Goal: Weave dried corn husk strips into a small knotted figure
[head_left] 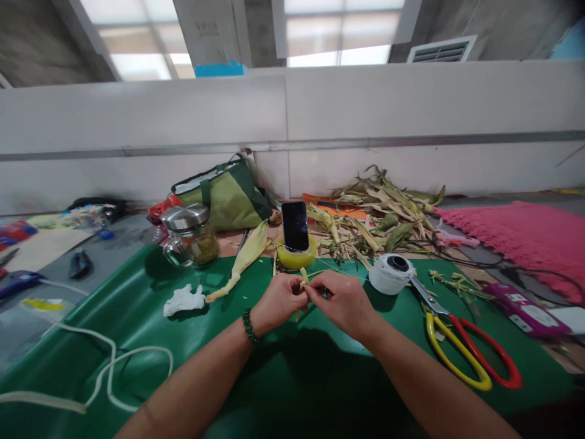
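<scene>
Both my hands meet over the middle of a green mat (205, 366). My left hand (282, 297) is closed, pinching a small pale yellow-green strip of corn husk (304, 279) that sticks out above and below the fingers. My right hand (340, 300) is closed too, its thumb and forefinger pressed together at the same piece. A thin white thread runs from the hands toward a white spool (389, 281) at the right. Just beyond the hands a phone (295, 225) leans upright in a yellow tape roll (297, 256). Left of them lies a longer corn husk piece (247, 255).
Scissors (441, 317) with red and yellow handles lie at the right, by a purple device (525, 308). A glass jar (191, 235), a crumpled tissue (184, 300) and a white cable (109, 366) are on the left. Behind are a green bag (228, 198) and piled husks (384, 201).
</scene>
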{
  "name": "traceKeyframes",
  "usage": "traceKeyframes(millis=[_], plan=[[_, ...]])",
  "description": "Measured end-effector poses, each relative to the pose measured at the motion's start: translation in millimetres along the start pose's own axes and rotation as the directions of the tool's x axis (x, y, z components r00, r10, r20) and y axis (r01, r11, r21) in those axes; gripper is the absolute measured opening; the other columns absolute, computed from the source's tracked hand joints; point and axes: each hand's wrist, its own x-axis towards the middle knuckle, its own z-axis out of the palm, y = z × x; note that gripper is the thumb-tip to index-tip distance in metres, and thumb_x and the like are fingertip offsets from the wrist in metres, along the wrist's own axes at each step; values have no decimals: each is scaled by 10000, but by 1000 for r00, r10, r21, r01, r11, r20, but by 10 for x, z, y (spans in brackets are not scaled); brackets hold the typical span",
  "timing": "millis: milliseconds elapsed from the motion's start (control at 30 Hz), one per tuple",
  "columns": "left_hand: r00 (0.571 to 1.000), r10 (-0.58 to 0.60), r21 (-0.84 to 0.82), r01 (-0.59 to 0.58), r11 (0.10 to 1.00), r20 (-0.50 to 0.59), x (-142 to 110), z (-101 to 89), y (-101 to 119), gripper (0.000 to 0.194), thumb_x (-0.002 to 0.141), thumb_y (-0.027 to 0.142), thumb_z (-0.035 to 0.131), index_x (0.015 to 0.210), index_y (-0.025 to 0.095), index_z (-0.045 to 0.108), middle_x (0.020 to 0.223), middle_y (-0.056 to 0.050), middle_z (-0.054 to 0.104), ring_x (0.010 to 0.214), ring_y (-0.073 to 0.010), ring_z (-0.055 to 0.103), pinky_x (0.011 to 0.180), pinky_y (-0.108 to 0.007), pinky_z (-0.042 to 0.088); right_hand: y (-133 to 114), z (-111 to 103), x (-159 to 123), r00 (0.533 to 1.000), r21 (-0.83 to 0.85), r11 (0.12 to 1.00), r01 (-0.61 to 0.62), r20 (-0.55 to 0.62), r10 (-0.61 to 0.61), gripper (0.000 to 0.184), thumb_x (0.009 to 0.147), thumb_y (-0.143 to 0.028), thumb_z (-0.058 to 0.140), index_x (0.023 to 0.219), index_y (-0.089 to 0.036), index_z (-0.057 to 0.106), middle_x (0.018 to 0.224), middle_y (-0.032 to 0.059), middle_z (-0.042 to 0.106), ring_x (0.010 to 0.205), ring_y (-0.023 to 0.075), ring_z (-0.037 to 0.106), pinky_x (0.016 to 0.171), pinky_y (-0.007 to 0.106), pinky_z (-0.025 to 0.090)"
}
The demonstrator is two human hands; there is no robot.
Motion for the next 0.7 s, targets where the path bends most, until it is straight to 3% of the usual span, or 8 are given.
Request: traceKeyframes(millis=[133, 300, 433, 533, 700], plan=[[999, -30, -81, 27, 996, -32, -6, 31, -13, 112, 626, 201, 524, 525, 158, 506, 456, 36, 548, 427, -83, 476, 424, -180, 338, -34, -50, 42, 999, 129, 991, -42, 9, 41, 143, 818, -189, 589, 691, -189, 654, 676, 22, 631, 622, 127, 579, 570, 233, 427], [998, -59, -155, 55, 986, -21, -13, 37, 26, 66, 609, 194, 527, 605, 144, 572, 464, 39, 558, 418, -92, 501, 430, -186, 363, -19, -96, 77, 999, 282, 959, -18, 44, 6, 124, 807, -164, 564, 738, -184, 665, 700, 26, 599, 651, 128, 576, 578, 234, 451], [1000, -21, -119, 19, 993, -19, -18, 42, 45, 75, 617, 183, 508, 555, 151, 536, 439, 43, 529, 408, -87, 483, 411, -178, 317, 3, -50, 71, 990, 382, 914, -139, 70, 122, 44, 792, -188, 582, 770, -183, 620, 671, 5, 616, 596, 121, 574, 547, 228, 457], [1000, -22, -86, 22, 996, 3, -23, 44, 38, 96, 618, 175, 508, 525, 150, 519, 437, 42, 518, 410, -86, 464, 411, -182, 296, -19, -38, 56, 995, 331, 940, -85, 69, 66, 56, 818, -193, 556, 830, -180, 609, 714, 16, 628, 620, 121, 580, 561, 222, 463], [999, 45, 20, -45, 999, -2, -47, 50, 39, 95, 559, 82, 521, 485, 140, 502, 472, 46, 491, 504, -89, 440, 483, -191, 318, -55, -14, 9, 991, 35, 992, 118, 66, -120, 101, 856, -194, 532, 922, -190, 607, 797, 51, 625, 702, 150, 594, 623, 243, 461]])
